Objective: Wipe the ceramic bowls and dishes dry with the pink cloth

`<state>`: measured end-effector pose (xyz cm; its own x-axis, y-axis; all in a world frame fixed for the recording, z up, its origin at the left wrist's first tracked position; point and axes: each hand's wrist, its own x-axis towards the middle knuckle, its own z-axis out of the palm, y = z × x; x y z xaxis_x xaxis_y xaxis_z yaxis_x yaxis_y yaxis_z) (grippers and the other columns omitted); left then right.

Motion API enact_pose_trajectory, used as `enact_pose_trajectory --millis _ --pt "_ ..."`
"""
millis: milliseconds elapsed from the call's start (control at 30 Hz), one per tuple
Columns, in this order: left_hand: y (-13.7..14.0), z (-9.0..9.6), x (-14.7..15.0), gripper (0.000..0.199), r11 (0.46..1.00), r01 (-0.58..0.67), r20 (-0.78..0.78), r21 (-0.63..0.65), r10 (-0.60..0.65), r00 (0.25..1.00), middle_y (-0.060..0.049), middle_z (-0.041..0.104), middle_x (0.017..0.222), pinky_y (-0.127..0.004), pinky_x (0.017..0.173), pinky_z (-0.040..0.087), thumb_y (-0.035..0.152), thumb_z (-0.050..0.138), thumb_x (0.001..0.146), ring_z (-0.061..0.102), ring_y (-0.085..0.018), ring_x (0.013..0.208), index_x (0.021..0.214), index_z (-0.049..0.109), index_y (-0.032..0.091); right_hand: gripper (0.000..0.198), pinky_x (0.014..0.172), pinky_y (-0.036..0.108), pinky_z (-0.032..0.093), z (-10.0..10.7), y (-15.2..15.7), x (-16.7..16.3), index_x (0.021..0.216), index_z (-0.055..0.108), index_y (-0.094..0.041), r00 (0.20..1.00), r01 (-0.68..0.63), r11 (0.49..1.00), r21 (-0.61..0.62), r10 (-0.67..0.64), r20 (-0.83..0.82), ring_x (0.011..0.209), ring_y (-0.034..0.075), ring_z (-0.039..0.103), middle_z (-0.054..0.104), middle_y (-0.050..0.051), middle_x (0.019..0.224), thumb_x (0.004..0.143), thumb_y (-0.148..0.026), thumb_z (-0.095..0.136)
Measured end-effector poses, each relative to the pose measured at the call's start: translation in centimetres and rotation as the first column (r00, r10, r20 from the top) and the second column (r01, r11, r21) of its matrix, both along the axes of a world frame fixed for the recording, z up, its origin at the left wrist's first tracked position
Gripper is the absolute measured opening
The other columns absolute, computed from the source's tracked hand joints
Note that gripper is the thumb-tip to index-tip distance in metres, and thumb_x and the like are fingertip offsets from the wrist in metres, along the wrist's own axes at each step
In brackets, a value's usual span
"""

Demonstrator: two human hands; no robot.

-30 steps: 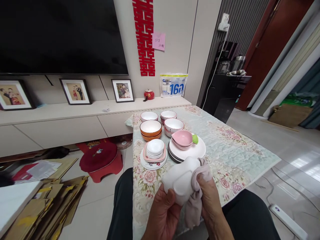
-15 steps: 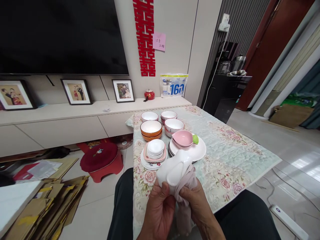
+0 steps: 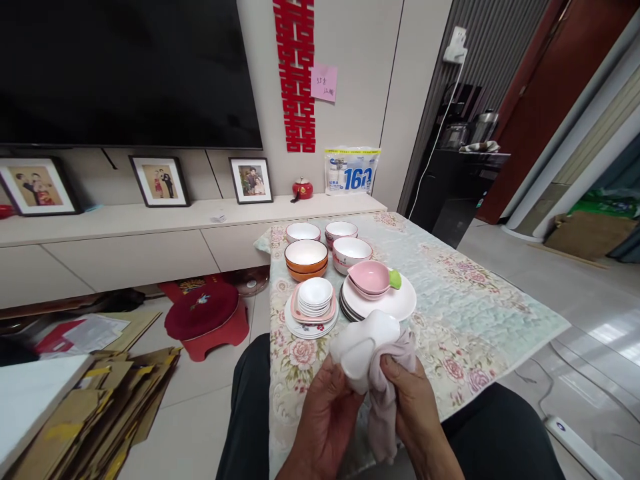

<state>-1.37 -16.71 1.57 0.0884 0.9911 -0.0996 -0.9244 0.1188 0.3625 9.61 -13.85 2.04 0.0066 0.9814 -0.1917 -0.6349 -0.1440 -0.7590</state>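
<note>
A glossy white ceramic dish (image 3: 365, 347) with a curvy outline is held tilted above the near part of the table, its raised foot ring showing. My left hand (image 3: 330, 403) grips its lower left edge, thumb on the outside. Wrapped in my right hand (image 3: 413, 393) is a pale pink cloth (image 3: 385, 400), pressed to the dish's right side, with a loose end hanging down. Just beyond the dish are a stack of small white bowls (image 3: 316, 292) on plates and a pink leaf-shaped bowl (image 3: 370, 277) with a green tip, resting on a white oval plate (image 3: 404, 300).
Orange bowls (image 3: 306, 259) and a white patterned bowl (image 3: 352, 253) stand farther back on the flowered tablecloth (image 3: 450, 333). Left of the table are a red stool (image 3: 203, 317) and flattened cardboard (image 3: 100, 413). A power strip (image 3: 580, 443) lies on the floor at right.
Both hands, the dish and the cloth have shifted slightly right and down in view. The dish has turned a little, and the whole view has moved slightly.
</note>
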Motion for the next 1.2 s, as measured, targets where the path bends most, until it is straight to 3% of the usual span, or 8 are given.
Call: enact_pose_trajectory --millis 200,333,467,567,700,900,1067,1200 --pt "0.3 0.1 -1.0 0.038 0.997 0.075 -0.106 -0.021 -0.076 0.991 -0.012 0.067 0.130 -0.040 0.103 0.046 0.027 0.066 0.089 0.062 -0.028 0.119 0.126 0.067 0.020 0.016 0.067 0.031 0.052 0.2 -0.3 1.2 0.082 0.076 -0.020 0.868 -0.166 0.937 0.308 -0.009 0.497 0.071 0.021 0.065 0.072 0.004 0.077 0.072 -0.032 0.080" --pt "0.4 1.6 -1.8 0.040 0.986 0.164 -0.071 -0.034 -0.166 0.984 -0.012 0.071 0.120 -0.041 0.099 0.047 0.043 0.055 0.095 0.066 -0.027 0.110 0.122 0.068 0.017 0.009 0.065 0.030 0.043 1.4 -0.5 1.1 0.080 0.071 -0.023 0.594 -0.426 0.695 0.579 -0.267 0.759 0.072 0.019 0.056 0.064 0.003 0.077 0.086 -0.022 0.064" --pt "0.5 2.9 -2.4 0.036 0.984 0.128 0.004 -0.123 -0.129 0.992 -0.010 0.076 0.093 -0.039 0.092 0.052 0.045 0.062 0.089 0.071 -0.025 0.091 0.101 0.074 0.013 0.021 0.068 0.032 0.039 2.3 -0.9 0.1 0.090 0.071 -0.023 0.338 -0.634 0.562 0.532 -0.418 0.844 0.078 0.020 0.053 0.064 0.005 0.082 0.089 -0.011 0.054" --pt "0.6 2.9 -2.7 0.020 0.967 0.102 0.038 -0.235 -0.096 0.995 -0.007 0.075 0.081 -0.035 0.088 0.054 0.031 0.069 0.082 0.072 -0.023 0.082 0.086 0.073 0.012 0.027 0.072 0.032 0.042 2.6 -1.1 -0.2 0.096 0.073 -0.026 0.306 -0.698 0.577 0.424 -0.294 0.905 0.085 0.022 0.056 0.066 0.005 0.090 0.084 -0.007 0.057" --pt "0.5 2.0 -3.2 0.016 0.954 0.087 0.025 -0.288 -0.083 0.996 -0.007 0.075 0.074 -0.038 0.080 0.058 0.026 0.071 0.074 0.072 -0.025 0.074 0.082 0.071 0.012 0.021 0.070 0.031 0.048 2.5 -0.8 0.8 0.104 0.074 -0.028 0.547 -0.540 0.704 0.462 -0.123 0.828 0.082 0.022 0.062 0.068 0.004 0.091 0.088 -0.025 0.062" --pt "0.0 1.4 -2.9 0.021 0.936 0.080 0.021 -0.343 -0.078 0.997 -0.010 0.078 0.093 -0.046 0.082 0.058 0.028 0.070 0.077 0.072 -0.030 0.089 0.092 0.072 0.014 0.041 0.085 0.038 0.049 3.0 -0.3 2.6 0.127 0.064 -0.023 0.640 -0.102 0.872 0.479 -0.311 0.703 0.091 0.025 0.062 0.065 0.007 0.097 0.096 -0.046 0.048" --pt "0.0 1.8 -1.7 0.019 0.935 0.062 -0.023 -0.348 -0.075 0.997 -0.007 0.078 0.081 -0.032 0.061 0.058 0.026 0.075 0.072 0.071 -0.023 0.071 0.089 0.075 0.016 0.045 0.089 0.039 0.047 2.7 0.5 1.2 0.136 0.055 -0.028 0.446 -0.253 0.760 0.599 -0.457 0.769 0.110 0.025 0.054 0.054 0.008 0.119 0.091 -0.021 0.050" --pt "0.0 1.6 -1.2 0.024 0.945 0.066 -0.006 -0.321 -0.071 0.997 -0.005 0.077 0.074 -0.027 0.056 0.055 0.024 0.080 0.069 0.070 -0.021 0.064 0.091 0.077 0.017 0.043 0.090 0.054 0.043 0.7 1.2 -0.3 0.112 0.067 -0.026 0.044 -0.313 0.729 0.609 -0.630 0.775 0.109 0.033 0.047 0.055 0.012 0.116 0.078 -0.005 0.050"
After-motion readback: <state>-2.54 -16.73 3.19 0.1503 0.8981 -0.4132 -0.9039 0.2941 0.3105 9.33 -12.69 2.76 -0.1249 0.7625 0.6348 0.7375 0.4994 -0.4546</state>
